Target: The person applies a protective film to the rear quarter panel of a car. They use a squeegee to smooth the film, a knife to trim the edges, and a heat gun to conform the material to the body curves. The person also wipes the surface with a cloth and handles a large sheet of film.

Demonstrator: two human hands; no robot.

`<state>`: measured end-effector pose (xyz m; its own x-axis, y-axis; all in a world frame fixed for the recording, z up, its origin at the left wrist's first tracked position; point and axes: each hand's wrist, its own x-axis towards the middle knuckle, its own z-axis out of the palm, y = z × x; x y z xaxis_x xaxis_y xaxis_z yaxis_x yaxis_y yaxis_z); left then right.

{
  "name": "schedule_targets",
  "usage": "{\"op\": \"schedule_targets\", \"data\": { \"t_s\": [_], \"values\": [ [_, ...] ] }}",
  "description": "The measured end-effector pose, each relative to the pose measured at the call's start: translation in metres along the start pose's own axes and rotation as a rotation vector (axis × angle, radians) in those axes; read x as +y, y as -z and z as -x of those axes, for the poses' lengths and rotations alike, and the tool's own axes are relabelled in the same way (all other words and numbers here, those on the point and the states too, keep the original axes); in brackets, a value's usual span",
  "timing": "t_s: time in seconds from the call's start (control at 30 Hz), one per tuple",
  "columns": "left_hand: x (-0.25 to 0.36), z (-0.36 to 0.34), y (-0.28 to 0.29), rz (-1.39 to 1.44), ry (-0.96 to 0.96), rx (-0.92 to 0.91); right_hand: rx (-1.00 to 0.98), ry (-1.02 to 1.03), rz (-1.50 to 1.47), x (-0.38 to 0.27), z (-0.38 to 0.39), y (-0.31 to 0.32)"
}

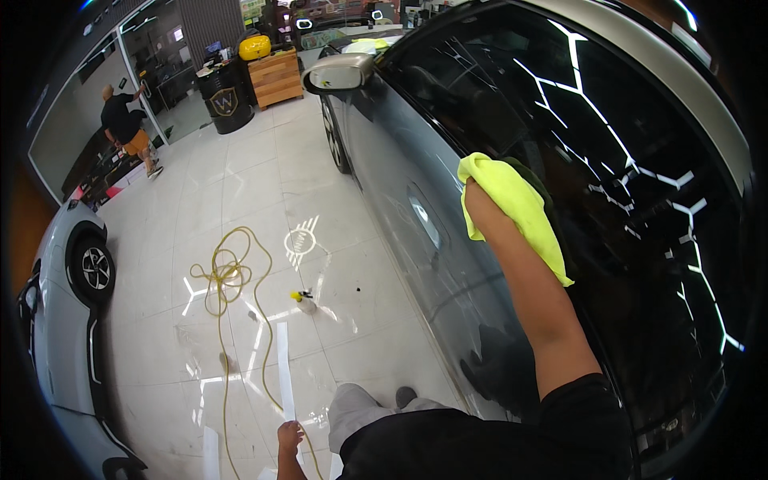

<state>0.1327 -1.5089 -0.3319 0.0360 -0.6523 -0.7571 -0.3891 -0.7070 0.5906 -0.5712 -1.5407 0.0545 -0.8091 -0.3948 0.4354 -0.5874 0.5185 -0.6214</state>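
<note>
My right arm reaches out over the side of a grey car. A bright yellow-green cloth covers my right hand and lies against the lower edge of the dark side window. The fingers are hidden under the cloth, which drapes back along my forearm. Low in the view hangs my left hand, away from the car. Its fingers are loosely bent, and I see nothing in them. A yellow hose runs across the floor close by that hand.
On the glossy tiled floor stands a spray bottle with a yellow top, beside the coiled hose. A second light-coloured car is at the left. Farther back are a black drum, a wooden cabinet and a person near a glass door.
</note>
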Motion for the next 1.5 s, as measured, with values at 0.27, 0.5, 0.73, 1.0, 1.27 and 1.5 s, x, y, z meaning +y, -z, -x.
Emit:
{"op": "schedule_targets", "data": {
  "t_s": [0.27,0.5,0.73,1.0,1.27,1.5],
  "values": [
    [0.136,-0.1,-0.045,0.177,-0.117,-0.033,-0.035,-0.213,-0.314,-0.037,-0.092,-0.117],
    [0.516,-0.174,-0.115,0.023,-0.648,-0.116,0.082,-0.323,-0.22,-0.039,-0.154,-0.159],
    [0.904,-0.125,-0.195,0.098,-1.311,-0.352,0.114,-0.36,-0.209,-0.11,-0.192,-0.179],
    [1.118,-0.089,-0.328,-0.243,-1.408,-0.863,0.227,-0.221,0.003,-0.136,-0.215,-0.178],
    [1.146,-0.099,-0.391,-0.426,-1.484,-1.652,0.631,-0.446,-0.579,-0.183,-0.251,-0.205],
    [1.1,-0.087,-0.388,-0.234,-1.779,-1.495,0.609,-0.604,-0.763,-0.268,-0.262,-0.291]
  ]
}}
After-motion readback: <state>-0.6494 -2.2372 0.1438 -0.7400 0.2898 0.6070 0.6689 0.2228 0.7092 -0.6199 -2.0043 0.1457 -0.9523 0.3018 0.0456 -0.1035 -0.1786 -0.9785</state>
